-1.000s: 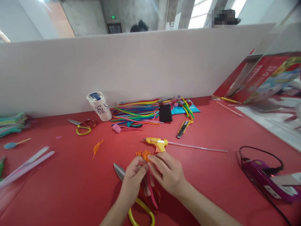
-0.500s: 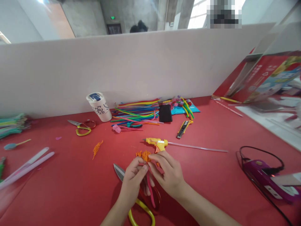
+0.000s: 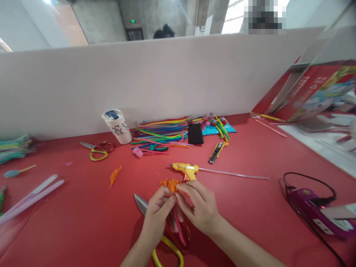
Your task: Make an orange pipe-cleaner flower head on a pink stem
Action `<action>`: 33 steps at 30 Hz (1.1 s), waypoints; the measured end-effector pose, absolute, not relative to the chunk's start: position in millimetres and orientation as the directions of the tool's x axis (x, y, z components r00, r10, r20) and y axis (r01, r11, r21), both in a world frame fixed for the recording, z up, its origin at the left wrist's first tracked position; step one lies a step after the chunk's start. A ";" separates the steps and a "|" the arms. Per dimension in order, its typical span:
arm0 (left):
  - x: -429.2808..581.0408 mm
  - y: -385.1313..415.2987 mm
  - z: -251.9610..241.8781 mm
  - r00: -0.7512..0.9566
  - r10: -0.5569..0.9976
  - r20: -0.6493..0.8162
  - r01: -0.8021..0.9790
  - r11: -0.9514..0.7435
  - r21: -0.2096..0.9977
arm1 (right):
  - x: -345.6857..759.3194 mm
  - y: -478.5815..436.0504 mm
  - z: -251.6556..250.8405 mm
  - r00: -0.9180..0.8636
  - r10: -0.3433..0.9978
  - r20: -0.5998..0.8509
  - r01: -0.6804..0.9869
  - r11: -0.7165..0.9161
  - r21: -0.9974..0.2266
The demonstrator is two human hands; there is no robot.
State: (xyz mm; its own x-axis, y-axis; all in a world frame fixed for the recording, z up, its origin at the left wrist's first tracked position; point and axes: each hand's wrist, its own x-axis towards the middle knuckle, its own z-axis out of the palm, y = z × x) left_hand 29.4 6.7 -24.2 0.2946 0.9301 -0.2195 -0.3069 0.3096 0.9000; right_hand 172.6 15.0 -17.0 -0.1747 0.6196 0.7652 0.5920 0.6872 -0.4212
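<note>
My left hand [image 3: 157,211] and my right hand [image 3: 198,205] meet over the red table [image 3: 83,222], both pinched on an orange fuzzy pipe-cleaner flower [image 3: 170,183] with a pink stem [image 3: 178,226] hanging down between them. Under my hands lie scissors [image 3: 164,244] with yellow and red handles, their blade tip showing to the left. A yellow glue gun [image 3: 185,170] with a clear glue stick lies just beyond my fingers.
Further back lie a pile of coloured pipe cleaners [image 3: 161,133], a black phone [image 3: 195,133], a paper cup [image 3: 116,126], a second pair of scissors [image 3: 96,150], a utility knife [image 3: 217,151] and an orange scrap [image 3: 114,175]. A purple device [image 3: 314,207] with a black cable sits at right. A white partition [image 3: 167,78] closes the far edge.
My fingers have shifted slightly on the orange flower, turning it a little. Everything else lies as before.
</note>
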 end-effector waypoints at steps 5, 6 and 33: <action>29.5 7.2 -23.4 0.287 0.932 -0.221 -0.287 0.304 0.909 | 172.4 15.1 -16.3 -0.187 0.603 0.775 0.590 0.700 -0.402; 29.8 7.1 -22.3 0.281 0.934 -0.220 -0.271 0.296 0.916 | 172.5 14.8 -15.4 -0.186 0.601 0.777 0.588 0.702 -0.402; 27.4 -4.6 -9.7 -0.075 0.986 0.150 -0.019 -0.152 0.988 | 206.4 35.4 -12.1 -0.065 0.830 0.553 0.779 0.389 -0.491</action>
